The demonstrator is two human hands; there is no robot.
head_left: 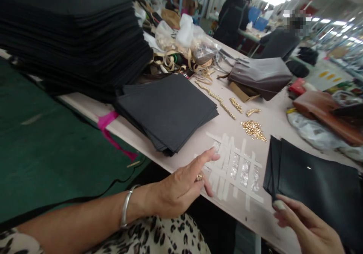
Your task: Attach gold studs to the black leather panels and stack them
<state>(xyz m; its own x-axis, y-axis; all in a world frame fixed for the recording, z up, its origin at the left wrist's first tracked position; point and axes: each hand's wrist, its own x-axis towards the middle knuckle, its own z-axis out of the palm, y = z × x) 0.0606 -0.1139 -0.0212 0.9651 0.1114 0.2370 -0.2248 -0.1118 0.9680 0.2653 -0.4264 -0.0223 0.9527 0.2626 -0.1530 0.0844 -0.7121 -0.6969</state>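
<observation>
Head view: the left hand [181,186] hovers at the near edge of the surface [198,140], fingers spread, index extended onto the tape strips [235,167] stuck there in a grid. Its grip holds nothing. The right hand [306,227] sits at the lower right, fingers loosely spread, touching the near edge of a black panel [317,186]; whether it pinches the panel cannot be told. The panel lies just right of the tape strips.

Gold studs [253,129] lie in a small heap just beyond the tape. A stack of black sheets [167,110] rests left of the tape, with a taller black stack [70,34] behind it. A brown bag [261,76] lies farther back. Clear plastic bags [184,38] hold small parts. Two people sit at other tables beyond.
</observation>
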